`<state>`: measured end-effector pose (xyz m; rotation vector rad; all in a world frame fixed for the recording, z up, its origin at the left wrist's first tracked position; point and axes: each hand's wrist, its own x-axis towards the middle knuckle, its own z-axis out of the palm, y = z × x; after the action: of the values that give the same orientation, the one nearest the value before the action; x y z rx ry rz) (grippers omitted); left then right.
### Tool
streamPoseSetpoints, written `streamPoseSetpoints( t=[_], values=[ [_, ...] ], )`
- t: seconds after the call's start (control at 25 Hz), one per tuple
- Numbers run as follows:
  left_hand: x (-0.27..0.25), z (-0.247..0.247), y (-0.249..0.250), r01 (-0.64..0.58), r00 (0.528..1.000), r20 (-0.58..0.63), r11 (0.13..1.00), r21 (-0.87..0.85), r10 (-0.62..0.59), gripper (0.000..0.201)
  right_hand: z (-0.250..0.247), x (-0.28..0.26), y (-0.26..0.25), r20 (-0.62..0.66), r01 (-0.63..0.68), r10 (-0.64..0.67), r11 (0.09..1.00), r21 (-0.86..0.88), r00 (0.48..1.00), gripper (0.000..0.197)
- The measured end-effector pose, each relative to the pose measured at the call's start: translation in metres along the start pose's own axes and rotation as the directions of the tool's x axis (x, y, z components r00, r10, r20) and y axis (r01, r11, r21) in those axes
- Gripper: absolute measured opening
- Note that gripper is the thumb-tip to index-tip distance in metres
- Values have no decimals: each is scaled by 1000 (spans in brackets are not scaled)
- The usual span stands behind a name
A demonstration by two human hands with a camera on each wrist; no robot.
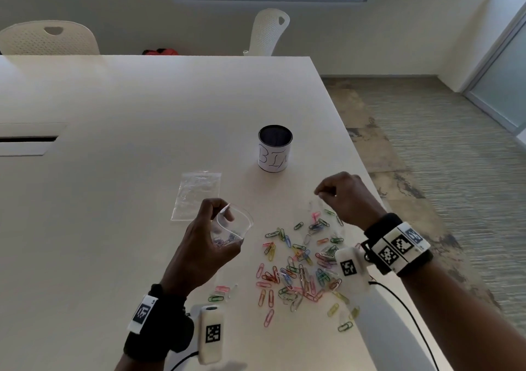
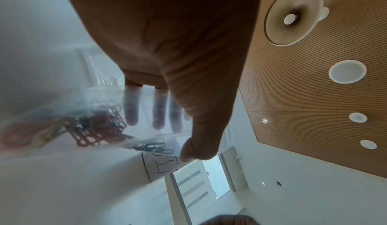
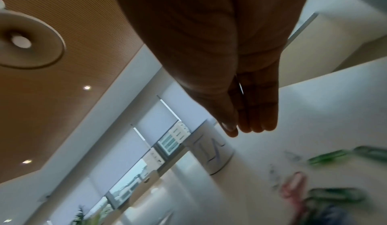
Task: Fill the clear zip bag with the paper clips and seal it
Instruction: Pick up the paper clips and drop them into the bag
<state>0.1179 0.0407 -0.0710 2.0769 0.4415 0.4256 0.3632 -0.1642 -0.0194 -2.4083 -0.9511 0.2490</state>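
Observation:
My left hand (image 1: 216, 222) holds a clear zip bag (image 1: 237, 222) up off the table, its mouth spread open toward the right. Several coloured paper clips (image 1: 225, 239) lie inside it; the left wrist view shows these clips (image 2: 98, 126) and my fingers (image 2: 132, 109) through the plastic, with the thumb (image 2: 199, 139) on the bag's edge. A loose pile of paper clips (image 1: 299, 265) covers the table to the right. My right hand (image 1: 318, 192) hovers above the pile's far edge, thumb and fingertips (image 3: 251, 126) pinched together as on a clip that hardly shows.
A second clear bag (image 1: 196, 194) lies flat beyond my left hand. A dark tin with a white label (image 1: 275, 150) stands behind the pile. The table's right edge (image 1: 367, 171) runs close past my right wrist. Two white chairs stand at the far side.

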Motion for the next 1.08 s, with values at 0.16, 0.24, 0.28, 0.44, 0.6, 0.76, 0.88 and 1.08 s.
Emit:
streamPoseSetpoints(
  t=[0.16, 0.24, 0.28, 0.44, 0.6, 0.76, 0.88, 1.08],
  values=[
    [2, 2, 1, -4, 1000, 12, 1000, 12, 4, 59, 5, 4, 36, 181, -79, 119, 974, -214, 976, 34],
    [2, 3, 0, -6, 1000, 18, 1000, 15, 5, 59, 12, 4, 44, 273, -67, 148, 957, -284, 951, 47],
    [2, 3, 0, -7, 1000, 21, 1000, 16, 7, 59, 15, 4, 45, 297, -61, 156, 950, -306, 942, 53],
    [5, 5, -3, -8, 1000, 26, 1000, 28, 7, 61, 25, 5, 43, 332, -33, 135, 955, -295, 934, 59],
    [6, 6, -5, -3, 999, 39, 1000, 17, 3, 63, 30, 4, 35, 388, 95, 5, 967, -236, 922, 46],
    [6, 5, -6, 7, 999, 33, 1000, 19, -8, 63, 22, -4, 27, 473, 138, -58, 981, -134, 879, 31],
    [5, 5, -7, 19, 999, 30, 1000, 13, -19, 63, 13, -8, 24, 460, 127, -32, 976, -177, 887, 52],
    [3, 4, -4, 25, 999, 36, 1000, 10, -25, 64, 25, -15, 19, 524, 160, -14, 959, -234, 852, 116]
  ],
)
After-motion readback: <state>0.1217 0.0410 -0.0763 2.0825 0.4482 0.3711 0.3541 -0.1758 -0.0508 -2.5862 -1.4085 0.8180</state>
